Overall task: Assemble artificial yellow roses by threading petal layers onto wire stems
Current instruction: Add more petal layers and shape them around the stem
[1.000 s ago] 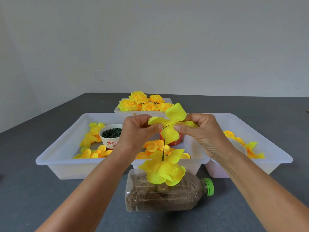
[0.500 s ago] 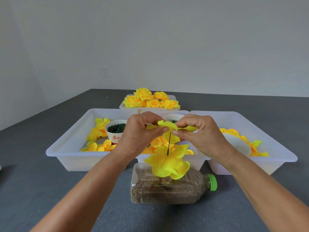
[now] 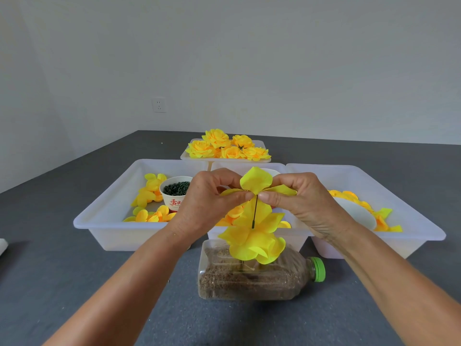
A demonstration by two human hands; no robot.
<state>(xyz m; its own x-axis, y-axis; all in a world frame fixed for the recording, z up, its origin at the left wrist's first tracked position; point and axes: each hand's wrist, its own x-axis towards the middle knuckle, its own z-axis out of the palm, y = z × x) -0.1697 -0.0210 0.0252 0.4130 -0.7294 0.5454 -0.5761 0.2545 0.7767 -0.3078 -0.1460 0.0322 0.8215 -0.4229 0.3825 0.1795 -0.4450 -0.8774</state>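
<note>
A thin dark wire stem [image 3: 255,213] stands upright out of a sand-filled plastic bottle [image 3: 252,278] lying on its side. Yellow petal layers [image 3: 252,242] are stacked low on the stem. At the stem's top sits another yellow petal layer [image 3: 257,181], spread flat. My left hand [image 3: 207,203] pinches it from the left and my right hand [image 3: 304,203] from the right, fingertips nearly touching at the wire's tip.
Three white trays stand behind the bottle: the left one [image 3: 99,221] holds loose petals and a paper cup of dark green pieces [image 3: 175,193], the right one [image 3: 424,228] more petals. A farther tray holds finished yellow roses [image 3: 227,147]. The table is dark grey.
The petal layer between my fingers has flattened out over the wire tip, with one petal now standing up behind. The camera view has shifted slightly; my hands stay at the stem's top.
</note>
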